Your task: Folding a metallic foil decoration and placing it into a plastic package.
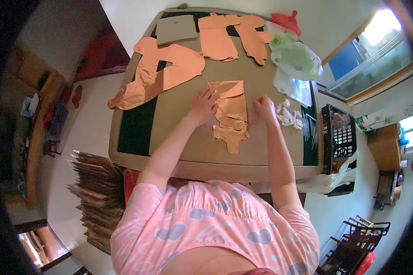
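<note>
A partly folded rose-gold foil balloon [232,108] lies in the middle of the table, its narrow end pointing toward me. My left hand [203,106] rests on its left edge with the fingers stretched out. To the right of the foil, my right hand [264,108] is closed on the cardboard surface, apart from the balloon; whether anything is inside the fingers is hidden. Beside that hand sits a loose cluster of small white pieces [289,117]. More flat rose-gold foil balloons lie farther off: a large one [181,64] at the left and others [218,44] at the back.
A grey card [176,29] lies at the back left. Plastic bags [296,57] and a red piece [287,23] are at the back right, with thin clear sticks [310,128] nearer. A black crate [339,135] stands right of the table; stacked flat cardboard [96,197] stands left.
</note>
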Tool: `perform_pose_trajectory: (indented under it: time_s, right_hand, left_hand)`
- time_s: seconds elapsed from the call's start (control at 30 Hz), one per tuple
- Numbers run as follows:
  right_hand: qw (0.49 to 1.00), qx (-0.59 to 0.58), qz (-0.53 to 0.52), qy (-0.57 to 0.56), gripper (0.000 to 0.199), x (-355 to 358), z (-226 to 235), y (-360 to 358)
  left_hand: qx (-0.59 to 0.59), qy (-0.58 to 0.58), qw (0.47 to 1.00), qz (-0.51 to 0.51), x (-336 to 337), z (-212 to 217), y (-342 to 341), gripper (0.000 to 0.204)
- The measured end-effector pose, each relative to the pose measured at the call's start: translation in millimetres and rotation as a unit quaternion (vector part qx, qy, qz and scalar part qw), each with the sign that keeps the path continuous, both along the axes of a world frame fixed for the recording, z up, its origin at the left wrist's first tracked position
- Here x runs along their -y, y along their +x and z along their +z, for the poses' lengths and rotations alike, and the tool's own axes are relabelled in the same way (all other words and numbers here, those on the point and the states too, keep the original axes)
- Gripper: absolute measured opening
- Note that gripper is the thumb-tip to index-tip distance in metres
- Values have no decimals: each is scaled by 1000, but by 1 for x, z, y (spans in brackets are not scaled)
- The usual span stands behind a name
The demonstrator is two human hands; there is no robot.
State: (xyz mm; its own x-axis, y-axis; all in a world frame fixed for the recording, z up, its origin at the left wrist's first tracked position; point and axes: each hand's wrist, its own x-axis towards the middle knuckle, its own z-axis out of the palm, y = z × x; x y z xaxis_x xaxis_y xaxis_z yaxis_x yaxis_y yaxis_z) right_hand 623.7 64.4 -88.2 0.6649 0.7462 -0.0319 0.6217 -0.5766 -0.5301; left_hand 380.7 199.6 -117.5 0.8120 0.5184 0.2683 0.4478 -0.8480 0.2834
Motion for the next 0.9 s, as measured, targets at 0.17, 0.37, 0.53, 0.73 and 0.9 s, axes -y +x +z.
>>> perform_pose_trajectory:
  time_s: [0.17,0.37,0.53,0.73,0.9]
  right_hand:
    - [988,41,-68,131,19,71,16,20]
    - [952,-4,-115,284,5,178,74,47]
    - [967,-128,-76,208,8,172,71,2]
    - [968,-157,-27,192,7,136,-12,-27]
    - [973,-161,-24,165,11,112,-23,-46]
  left_hand:
    - [47,29,998,-7,0,-14,-1,41]
    - [71,5,997,5,1,-11,-2,41]
    - [80,-7,997,-1,2,-10,1,39]
    - [108,-80,991,-14,-2,-2,-2,36]
    - [107,-76,991,-19,-6,-9,-1,39]
